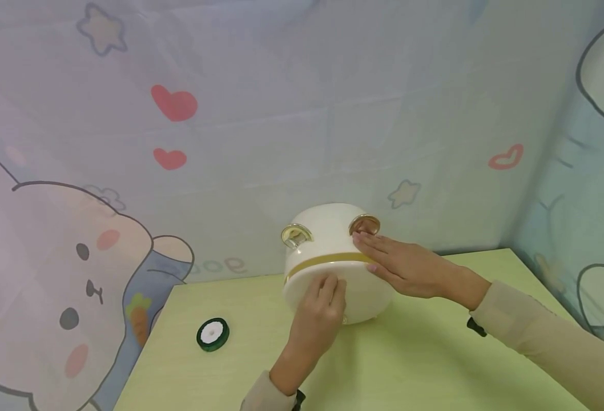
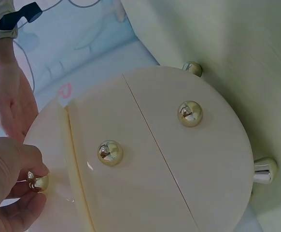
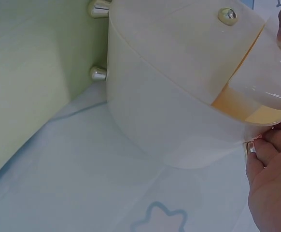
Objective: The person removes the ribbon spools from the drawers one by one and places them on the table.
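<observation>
A round white box [image 1: 322,220] with gold ear-shaped handles on top and short gold feet [image 2: 264,170] stands at the far side of the table. Its flat front is split into sections, with round gold knobs [image 2: 110,152] on them. My left hand [image 1: 316,319] pinches the topmost gold knob [image 2: 40,183] between thumb and fingers. The top drawer [image 3: 271,79] stands slightly out, and a yellow-gold gap [image 3: 239,107] shows behind its front. My right hand [image 1: 415,268] rests with extended fingers on the box's upper right side, fingertips at the right gold ear handle [image 1: 366,224].
A green-rimmed roll of ribbon [image 1: 213,334] with a white centre lies on the pale green table [image 1: 250,371], left of the box. Close behind the table hangs a cartoon-printed backdrop [image 1: 261,142]; another printed sheet [image 1: 590,228] hangs at the right.
</observation>
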The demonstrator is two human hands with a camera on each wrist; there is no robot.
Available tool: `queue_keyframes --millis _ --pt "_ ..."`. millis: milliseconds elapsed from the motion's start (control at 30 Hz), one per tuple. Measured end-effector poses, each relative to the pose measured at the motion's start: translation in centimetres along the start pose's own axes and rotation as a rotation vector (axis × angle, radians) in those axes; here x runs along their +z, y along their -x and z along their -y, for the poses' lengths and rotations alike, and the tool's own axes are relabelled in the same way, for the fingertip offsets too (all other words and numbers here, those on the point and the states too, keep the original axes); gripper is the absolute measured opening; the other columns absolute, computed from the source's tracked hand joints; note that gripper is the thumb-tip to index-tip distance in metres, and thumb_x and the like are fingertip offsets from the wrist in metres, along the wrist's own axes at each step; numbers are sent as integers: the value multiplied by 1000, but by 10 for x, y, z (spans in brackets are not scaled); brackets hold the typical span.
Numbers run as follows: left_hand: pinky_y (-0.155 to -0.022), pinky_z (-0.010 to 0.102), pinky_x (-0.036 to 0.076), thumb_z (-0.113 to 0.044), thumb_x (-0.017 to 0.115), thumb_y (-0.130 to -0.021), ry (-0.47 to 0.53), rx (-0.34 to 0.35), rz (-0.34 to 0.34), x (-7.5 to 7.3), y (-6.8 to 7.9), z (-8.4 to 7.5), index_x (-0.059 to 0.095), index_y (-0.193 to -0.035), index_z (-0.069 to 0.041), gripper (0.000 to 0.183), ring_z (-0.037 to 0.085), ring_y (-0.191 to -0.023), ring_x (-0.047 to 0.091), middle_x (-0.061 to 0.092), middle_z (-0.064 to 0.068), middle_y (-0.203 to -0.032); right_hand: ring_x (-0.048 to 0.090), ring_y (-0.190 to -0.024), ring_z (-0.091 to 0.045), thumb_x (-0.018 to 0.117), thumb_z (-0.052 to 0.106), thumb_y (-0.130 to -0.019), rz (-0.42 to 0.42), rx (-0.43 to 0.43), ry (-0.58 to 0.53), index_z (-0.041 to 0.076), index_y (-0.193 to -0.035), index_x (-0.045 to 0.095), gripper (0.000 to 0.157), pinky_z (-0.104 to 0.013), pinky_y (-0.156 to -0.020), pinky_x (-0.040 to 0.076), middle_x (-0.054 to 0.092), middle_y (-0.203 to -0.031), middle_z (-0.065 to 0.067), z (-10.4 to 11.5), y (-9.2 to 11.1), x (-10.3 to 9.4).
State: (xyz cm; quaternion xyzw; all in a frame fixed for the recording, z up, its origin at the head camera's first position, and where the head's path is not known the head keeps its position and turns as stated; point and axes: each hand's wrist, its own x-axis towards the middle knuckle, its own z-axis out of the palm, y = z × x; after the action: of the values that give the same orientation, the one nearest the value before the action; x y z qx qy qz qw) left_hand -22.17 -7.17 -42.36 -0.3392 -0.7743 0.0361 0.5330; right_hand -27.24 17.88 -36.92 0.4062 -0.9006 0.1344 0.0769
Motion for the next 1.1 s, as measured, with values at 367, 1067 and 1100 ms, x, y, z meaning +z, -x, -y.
queue_keyframes --millis 367,1067,1100 --pt "-82 27 58 -3 43 -102 4 -20 2 11 -4 4 75 -98 -2 31 23 -87 65 68 8 -94 31 -160 -31 44 34 -113 -9 -10 10 10 -166 29 60 -51 -123 39 27 -174 -6 0 0 1" --pt "-88 28 57 -4 72 -85 12 -53 51 16 -6 6 75 -101 -4 16 24 -92 65 70 7 -99 30 -161 -30 42 38 -113 -3 3 14 11 -166 28 61 -51 -125 38 26 -175 -5 0 0 2" --pt "-88 28 57 -4 73 -85 11 -53 52 16 -6 6 75 -101 -4 16 24 -92 65 70 7 -99 30 -161 -30 42 38 -113 -3 4 13 11 -166 28 61 -51 -125 38 26 -175 -4 0 0 2"
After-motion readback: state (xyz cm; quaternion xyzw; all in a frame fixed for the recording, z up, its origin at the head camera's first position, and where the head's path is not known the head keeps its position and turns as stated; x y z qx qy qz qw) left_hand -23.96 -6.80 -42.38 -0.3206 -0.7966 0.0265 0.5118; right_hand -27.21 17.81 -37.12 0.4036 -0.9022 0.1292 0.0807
